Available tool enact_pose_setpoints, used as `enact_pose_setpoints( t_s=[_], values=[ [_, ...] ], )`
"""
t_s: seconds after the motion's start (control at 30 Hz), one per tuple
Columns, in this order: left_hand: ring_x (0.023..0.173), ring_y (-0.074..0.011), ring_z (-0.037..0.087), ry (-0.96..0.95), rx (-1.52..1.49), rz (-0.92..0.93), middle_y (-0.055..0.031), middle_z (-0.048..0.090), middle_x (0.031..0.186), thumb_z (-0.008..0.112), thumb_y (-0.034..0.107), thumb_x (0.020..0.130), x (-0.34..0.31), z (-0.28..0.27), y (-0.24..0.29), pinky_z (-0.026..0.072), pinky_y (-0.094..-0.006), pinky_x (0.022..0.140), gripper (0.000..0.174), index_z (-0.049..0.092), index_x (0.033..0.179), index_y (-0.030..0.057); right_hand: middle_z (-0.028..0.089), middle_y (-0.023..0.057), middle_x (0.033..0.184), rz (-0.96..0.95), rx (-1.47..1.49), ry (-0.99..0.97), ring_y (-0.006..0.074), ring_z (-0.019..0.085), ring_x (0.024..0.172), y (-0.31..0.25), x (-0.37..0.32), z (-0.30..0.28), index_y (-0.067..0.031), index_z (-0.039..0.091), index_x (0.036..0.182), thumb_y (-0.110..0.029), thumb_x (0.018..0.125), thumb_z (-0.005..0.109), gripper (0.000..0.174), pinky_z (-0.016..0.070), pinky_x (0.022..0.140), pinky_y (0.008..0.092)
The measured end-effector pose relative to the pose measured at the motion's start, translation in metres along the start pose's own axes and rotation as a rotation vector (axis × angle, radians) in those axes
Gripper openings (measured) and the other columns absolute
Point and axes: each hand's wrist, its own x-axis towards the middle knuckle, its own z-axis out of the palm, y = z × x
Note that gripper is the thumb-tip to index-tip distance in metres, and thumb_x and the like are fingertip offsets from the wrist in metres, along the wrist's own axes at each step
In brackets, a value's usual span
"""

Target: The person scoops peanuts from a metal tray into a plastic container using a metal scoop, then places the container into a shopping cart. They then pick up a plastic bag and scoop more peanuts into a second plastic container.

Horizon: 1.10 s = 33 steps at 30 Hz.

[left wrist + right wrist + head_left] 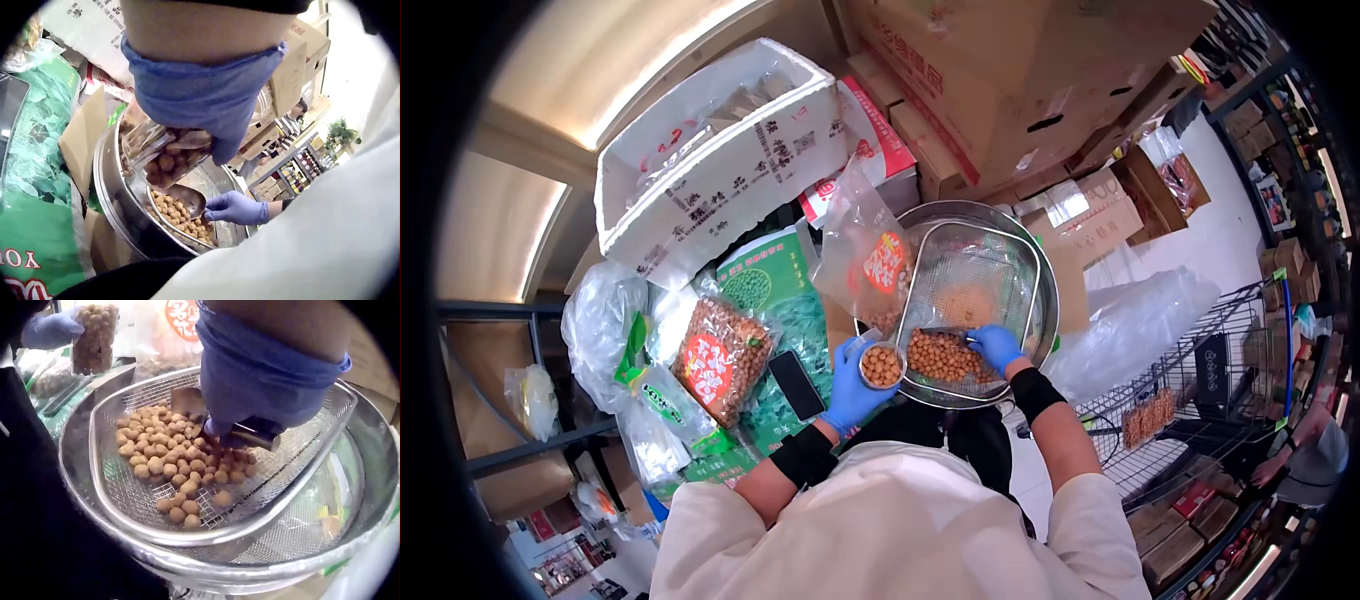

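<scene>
My gloved left hand (pixel 852 392) grips a clear plastic jar (pixel 139 150) filled close to its top with round brown coated nuts. The jar is beside the left edge of a rectangular wire mesh basket (pixel 988 262). Inside that basket, a pile of the same coated nuts (pixel 153 447) lies toward the side nearest my body. My gloved right hand (pixel 997 347) holds a metal scoop (pixel 189 199) by its handle, its bowl down among the nuts. In the right wrist view the hand hides part of the scoop.
Under the basket is a wide round steel sieve (pixel 70 478). Behind it stands an opened bag of nuts (pixel 878 262). To the left lie a phone (pixel 797 384), a full nut bag (pixel 718 362) and a green sack (pixel 785 285). A white foam box (pixel 730 180) and a shopping cart (pixel 1190 385) flank the area.
</scene>
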Motion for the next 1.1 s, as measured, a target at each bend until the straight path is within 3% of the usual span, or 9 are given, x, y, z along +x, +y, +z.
enact_pose_setpoints(
  t_s=[0.1, 0.3, 0.37, 0.7, 0.77, 0.87, 1.1],
  values=[
    [0.117, -0.0328, 0.042, 0.011, 0.072, 0.025, -0.0126, 0.044, 0.121, 0.087, 0.023, 0.057, -0.002, 0.005, -0.014, 0.0378, -0.0418, 0.101, 0.08, 0.046, 0.125, 0.0081, 0.066, 0.0155, 0.088, 0.089, -0.021, -0.08, 0.0365, 0.062, 0.083, -0.001, -0.008, 0.001, -0.0132, 0.068, 0.097, -0.022, 0.085, 0.061, 0.016, 0.0496, 0.075, 0.0463],
    [0.117, -0.0344, 0.042, 0.008, 0.115, 0.034, -0.0146, 0.044, 0.122, 0.087, 0.024, 0.056, -0.004, 0.006, -0.021, 0.0385, -0.0427, 0.101, 0.082, 0.046, 0.126, 0.0087, 0.065, 0.017, 0.09, 0.044, 0.116, 0.002, 0.0367, 0.062, 0.087, 0.005, -0.016, 0.008, -0.0119, 0.066, 0.098, -0.023, 0.086, 0.06, 0.018, 0.0495, 0.077, 0.0464],
    [0.118, -0.0347, 0.041, -0.016, 0.154, 0.046, -0.016, 0.041, 0.124, 0.087, 0.024, 0.056, -0.007, 0.006, -0.024, 0.0396, -0.0427, 0.101, 0.084, 0.047, 0.127, 0.0086, 0.065, 0.017, 0.093, 0.088, 0.057, -0.117, 0.0381, 0.061, 0.087, 0.003, -0.019, 0.005, -0.0111, 0.065, 0.101, -0.023, 0.086, 0.06, 0.019, 0.0491, 0.077, 0.0475],
    [0.116, -0.0342, 0.043, -0.011, 0.153, 0.085, -0.0145, 0.046, 0.12, 0.087, 0.026, 0.055, -0.002, 0.005, -0.015, 0.0386, -0.0435, 0.1, 0.081, 0.047, 0.124, 0.0087, 0.065, 0.0168, 0.096, 0.046, 0.09, -0.119, 0.039, 0.062, 0.088, -0.012, -0.04, 0.014, -0.0084, 0.064, 0.096, -0.025, 0.088, 0.056, 0.02, 0.0494, 0.078, 0.0479],
    [0.116, -0.0343, 0.042, -0.022, 0.137, 0.066, -0.0148, 0.044, 0.12, 0.087, 0.026, 0.055, -0.003, 0.008, -0.02, 0.0385, -0.0435, 0.1, 0.082, 0.047, 0.124, 0.0085, 0.065, 0.0179, 0.1, 0.176, 0.205, -0.133, 0.0391, 0.061, 0.092, -0.017, -0.043, 0.02, -0.0077, 0.064, 0.099, -0.028, 0.09, 0.055, 0.024, 0.0487, 0.081, 0.0466],
    [0.118, -0.0342, 0.041, -0.034, 0.107, 0.011, -0.0152, 0.042, 0.121, 0.087, 0.026, 0.055, -0.002, 0.013, -0.028, 0.0381, -0.0433, 0.101, 0.083, 0.046, 0.125, 0.0081, 0.065, 0.0182, 0.106, 0.212, 0.275, -0.096, 0.038, 0.061, 0.097, -0.014, -0.043, 0.024, -0.0078, 0.065, 0.109, -0.03, 0.091, 0.057, 0.03, 0.0488, 0.085, 0.0441],
    [0.12, -0.0337, 0.042, -0.063, 0.056, 0.0, -0.0155, 0.035, 0.125, 0.086, 0.021, 0.057, 0.01, 0.026, -0.03, 0.0391, -0.04, 0.104, 0.088, 0.042, 0.133, 0.0092, 0.066, 0.0188, 0.101, 0.179, 0.348, 0.025, 0.0379, 0.062, 0.094, -0.015, -0.052, -0.017, -0.0048, 0.065, 0.107, -0.033, 0.092, 0.055, 0.034, 0.049, 0.084, 0.0429]
  ],
)
